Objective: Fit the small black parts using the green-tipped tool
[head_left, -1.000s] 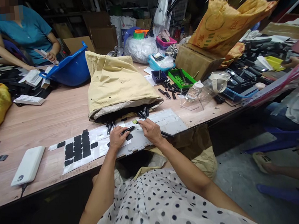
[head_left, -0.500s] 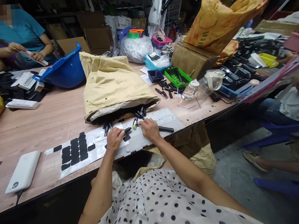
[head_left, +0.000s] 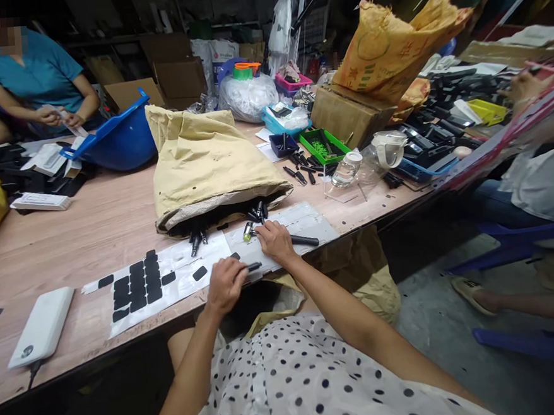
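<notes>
My left hand (head_left: pixel 226 284) is closed around a slim black pen-like piece (head_left: pixel 254 266) at the table's front edge, the tip pointing right. A small hammer (head_left: pixel 304 240) is gripped in my right hand (head_left: pixel 274 240). Its black handle sticks out to the right, and its metal head with a yellow-green face shows on the left. Both hands are over a grey-white board (head_left: pixel 313 221). Behind them, dark pieces (head_left: pixel 197 236) spill from the mouth of a beige sack (head_left: pixel 207 155). Black rounded patches (head_left: pixel 137 283) lie on a white sheet (head_left: pixel 174 262) to the left.
A white power bank (head_left: pixel 43 328) with a cable lies at the left. Farther back are a blue basin (head_left: pixel 115 140), a green tray (head_left: pixel 325 158), a clear jar (head_left: pixel 347 169) and a cardboard box (head_left: pixel 349 117). Co-workers sit at the left and right.
My left hand has drawn back toward the table's edge and slightly right with the black piece. My right hand keeps the hammer in nearly the same place. The view has shifted slightly.
</notes>
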`<state>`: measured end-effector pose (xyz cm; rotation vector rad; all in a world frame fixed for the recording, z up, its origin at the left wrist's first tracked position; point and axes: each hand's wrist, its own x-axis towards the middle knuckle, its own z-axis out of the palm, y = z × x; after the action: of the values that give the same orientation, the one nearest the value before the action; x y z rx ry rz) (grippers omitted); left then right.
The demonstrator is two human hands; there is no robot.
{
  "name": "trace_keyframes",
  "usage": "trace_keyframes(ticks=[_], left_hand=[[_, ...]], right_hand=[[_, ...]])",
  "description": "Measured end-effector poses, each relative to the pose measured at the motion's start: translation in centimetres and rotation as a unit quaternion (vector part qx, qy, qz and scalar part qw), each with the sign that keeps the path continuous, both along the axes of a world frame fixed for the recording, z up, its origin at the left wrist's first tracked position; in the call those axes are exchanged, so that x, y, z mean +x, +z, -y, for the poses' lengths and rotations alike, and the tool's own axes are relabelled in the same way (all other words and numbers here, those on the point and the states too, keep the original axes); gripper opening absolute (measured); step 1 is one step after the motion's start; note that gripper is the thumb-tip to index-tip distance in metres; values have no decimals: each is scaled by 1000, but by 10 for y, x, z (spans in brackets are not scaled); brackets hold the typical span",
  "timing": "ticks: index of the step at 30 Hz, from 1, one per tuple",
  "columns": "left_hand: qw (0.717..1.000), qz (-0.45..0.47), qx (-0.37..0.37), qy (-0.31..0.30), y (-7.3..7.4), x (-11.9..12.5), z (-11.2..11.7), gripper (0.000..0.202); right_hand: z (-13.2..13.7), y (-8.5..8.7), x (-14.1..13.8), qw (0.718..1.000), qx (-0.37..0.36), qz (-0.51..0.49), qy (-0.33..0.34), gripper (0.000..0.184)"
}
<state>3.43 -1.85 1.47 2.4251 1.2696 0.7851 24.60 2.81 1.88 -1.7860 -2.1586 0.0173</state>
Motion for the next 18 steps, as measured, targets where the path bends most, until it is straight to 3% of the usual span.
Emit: trace_keyframes(ticks=[5,9,11,13,15,18], left_hand=[[995,-56,6,-78,-18,6,62,28],[996,-53,5,-70,-25,10,75,22],[999,-7,12,-42,-19,10,67,20],[998,34,29,33,-10,6,48,18],[987,50,47,149,-2,-5,19,17],[942,54,56,326,4,-27,-31,13]], right_hand=[[0,0,1,1000,3,2,2,27],[0,-1,1,1000,1,3,3,28],[0,-1,1,1000,-2,5,3,28],[0,0,1,1000,-5,5,3,28],[0,0,0,1000,-5,4,1,28],[-1,-1,-1,1000,-3,3,-2,27]])
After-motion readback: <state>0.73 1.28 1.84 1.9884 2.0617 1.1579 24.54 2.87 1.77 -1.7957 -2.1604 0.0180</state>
